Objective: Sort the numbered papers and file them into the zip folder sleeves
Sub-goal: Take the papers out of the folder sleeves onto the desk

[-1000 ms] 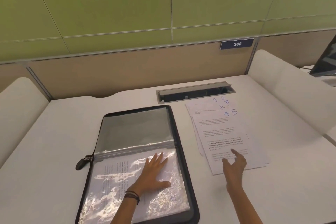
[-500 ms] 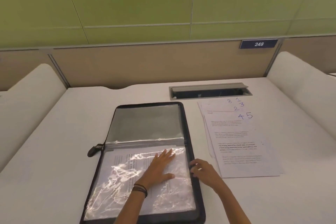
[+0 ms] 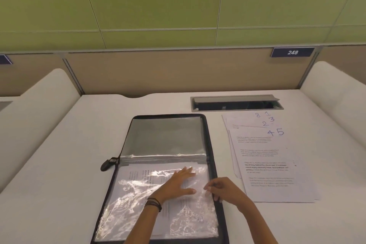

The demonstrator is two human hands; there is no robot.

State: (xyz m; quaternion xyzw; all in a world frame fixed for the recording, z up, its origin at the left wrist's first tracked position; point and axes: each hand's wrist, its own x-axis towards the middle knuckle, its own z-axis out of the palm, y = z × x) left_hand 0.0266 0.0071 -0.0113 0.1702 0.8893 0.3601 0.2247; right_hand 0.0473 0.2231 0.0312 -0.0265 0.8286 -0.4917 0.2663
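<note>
An open zip folder (image 3: 164,136) lies on a white desk (image 3: 59,164), its top clear sleeve (image 3: 138,188) already holding a printed sheet (image 3: 136,172). The person's left hand (image 3: 178,183) rests flat on the plastic with its fingers spread and straight, gripping nothing. The right hand (image 3: 223,189) sits at the sleeve's right edge, just inside the folder's black rim, with its fingers curled and thumb and forefinger seemingly pinching the plastic there.

The step in hand looks like opening or turning that sleeve for the next sheet. It would go best with the flat hand pinning the filed sheet so it does not slide, while the pinch lifts only one layer of plastic (the film is crinkled and glossy, so two layers could easily cling). The lift is best kept low and slow, starting from the edge nearest the loose pages.

The remaining papers (image 3: 273,164) wait in a fanned stack just right of the folder, not touching it. Handwritten blue numbers show at their top corners: 8, 1, 3, 2, 4 and 5. Their printed text is too small to read. A dark sign (image 3: 292,52) on the partition behind reads 248.
</note>
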